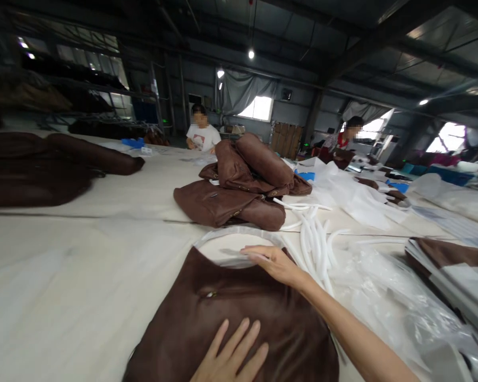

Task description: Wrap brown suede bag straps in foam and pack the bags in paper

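A dark brown leather-look bag [239, 302] lies on the table right in front of me, with a small zipper pull on its upper part. Its curved handle [239, 230] is wrapped in white, partly clear material and forms a loop at the far end. My left hand [235, 355] rests flat on the bag's front, fingers spread. Over the bag's top edge, inside the handle loop, my right hand [273, 261] has its fingers stretched out to the left. Whether its fingertips touch the bag is hard to see.
Beyond the bag sit stacked brown bags [239, 185], with white foam tubes [314, 244] to their right. Clear plastic bags [390, 302] and a paper-covered brown pile [458, 260] lie right. More brown bags [43, 170] are left. Two people stand across the table.
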Available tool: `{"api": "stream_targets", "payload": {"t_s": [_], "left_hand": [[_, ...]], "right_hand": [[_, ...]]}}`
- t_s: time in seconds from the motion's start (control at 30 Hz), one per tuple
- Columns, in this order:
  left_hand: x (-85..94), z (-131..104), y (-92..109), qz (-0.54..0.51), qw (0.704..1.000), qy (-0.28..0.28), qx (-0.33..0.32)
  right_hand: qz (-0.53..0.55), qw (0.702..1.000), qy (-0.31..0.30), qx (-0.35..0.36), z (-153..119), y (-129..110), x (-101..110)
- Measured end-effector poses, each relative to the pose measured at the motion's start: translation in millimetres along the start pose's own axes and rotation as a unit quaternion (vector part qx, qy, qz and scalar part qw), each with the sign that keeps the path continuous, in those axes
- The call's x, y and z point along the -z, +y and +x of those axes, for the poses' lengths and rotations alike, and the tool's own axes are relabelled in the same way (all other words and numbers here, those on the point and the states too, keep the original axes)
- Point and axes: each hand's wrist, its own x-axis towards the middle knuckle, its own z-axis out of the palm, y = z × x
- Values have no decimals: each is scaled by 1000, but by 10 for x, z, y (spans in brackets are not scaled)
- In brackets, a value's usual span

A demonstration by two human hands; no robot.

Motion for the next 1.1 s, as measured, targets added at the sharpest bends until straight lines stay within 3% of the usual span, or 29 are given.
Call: {"api": "stream_targets", "payload": {"t_s": [0.13, 0.23, 0.6, 0.83, 0.97, 1.1], "left_hand": [[287, 74, 113, -114, 982, -125, 85], [355, 112, 176, -197, 959, -152, 133], [354, 103, 233, -230, 953, -120, 158], [340, 123, 254, -251, 947, -106, 169], [307, 59, 282, -262, 942, -111, 177], [327, -16, 282, -276, 943, -27, 184]], "right_hand": [[-184, 975, -95, 79, -607, 67, -167], [-240, 956, -145, 89, -889, 157, -213], [-266, 934, -201, 126, -995, 121, -270], [-227, 951, -170, 125, -827, 0, -387], [-236, 939, -213, 131, -860, -65, -421], [-252, 931, -232, 130, -1014, -59, -388]]}}
